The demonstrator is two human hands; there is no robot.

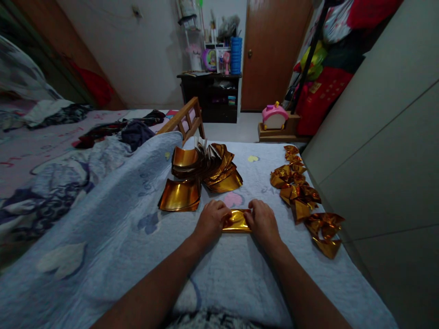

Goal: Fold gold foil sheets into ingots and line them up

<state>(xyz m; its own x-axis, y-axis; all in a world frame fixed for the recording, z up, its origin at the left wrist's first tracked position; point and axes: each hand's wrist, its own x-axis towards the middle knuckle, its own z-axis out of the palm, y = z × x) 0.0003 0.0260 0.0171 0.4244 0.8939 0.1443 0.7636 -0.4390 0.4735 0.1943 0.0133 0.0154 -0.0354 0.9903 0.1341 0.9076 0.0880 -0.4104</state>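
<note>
- Facing forward and down, the head view shows the left hand (212,215) with bent fingers, pinching the left end of a flat, folded strip of shiny gold foil (237,223).
- The right hand (265,223) is also bent, and it pinches the right end of this strip with its thumb and fingers.
- The strip lies between the two hands, on a light blue quilt with printed hearts (233,278), near the person's body.
- Beyond the left hand, there are loose piles of curved, gold foil sheets (180,195), partly overlapping.
- On the right side, well apart from these piles, a row of folded, gold foil pieces (297,189) lies along the quilt's edge, near a pale, smooth panel (380,146).
</note>
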